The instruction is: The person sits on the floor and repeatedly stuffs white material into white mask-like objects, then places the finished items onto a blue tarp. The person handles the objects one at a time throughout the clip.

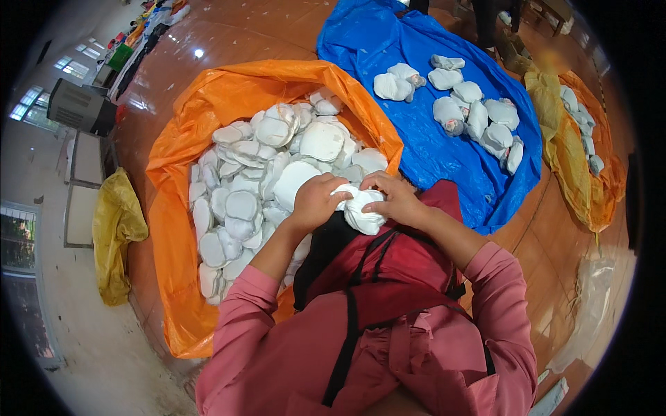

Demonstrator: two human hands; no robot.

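Observation:
Above my lap I hold a rumpled white cloth bundle (pixel 363 216). My left hand (pixel 319 201) has its fingers closed on the bundle's left side. On the other side my right hand (pixel 394 199) grips it, thumb and fingers pressed into the cloth. What lies inside the bundle is hidden. Beside my left arm, a large orange sack (pixel 173 163), its mouth rolled wide, holds a heap of flat, rounded white pads (pixel 321 142). Under my hands, a dark red apron (pixel 423 260) with black straps covers my lap.
Ahead to the right, several white bundles (pixel 477 119) lie on a blue sheet (pixel 423 149). Farther right, an orange and yellow sack (pixel 548 125) holds more white pieces. A yellow sack (pixel 116 229) leans by the left wall. Someone's dark-clothed legs (pixel 485 24) show at the top.

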